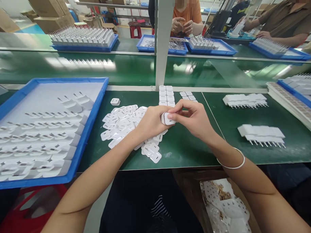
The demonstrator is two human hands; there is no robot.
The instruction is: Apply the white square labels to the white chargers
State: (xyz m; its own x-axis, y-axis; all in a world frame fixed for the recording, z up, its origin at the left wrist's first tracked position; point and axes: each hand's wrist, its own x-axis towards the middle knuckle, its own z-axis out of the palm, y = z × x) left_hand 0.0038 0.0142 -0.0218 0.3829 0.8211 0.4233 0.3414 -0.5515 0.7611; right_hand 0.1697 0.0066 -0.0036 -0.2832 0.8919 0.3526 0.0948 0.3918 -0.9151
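Observation:
My left hand (151, 119) is closed around a small white rounded-square plastic piece (168, 119), holding it above the green bench. The thumb and fingertips of my right hand (193, 116) pinch the same piece from the right. Its hidden side and any pins cannot be made out. Under and beside my left hand spreads a loose pile of flat white plastic covers (122, 124), each with a small slot. One white block (115, 101) sits alone behind the pile. Just beyond my hands stand rows of white printed squares (166, 93), with a smaller group of squares (188, 96) to their right.
A blue-rimmed tray (87, 134) at left holds rows of white plug housings with metal pins. Two rows of pinned housings (262, 132) lie at right. A white post (162, 42) rises at the back. Below the bench is an open carton (223, 207). Co-workers sit opposite.

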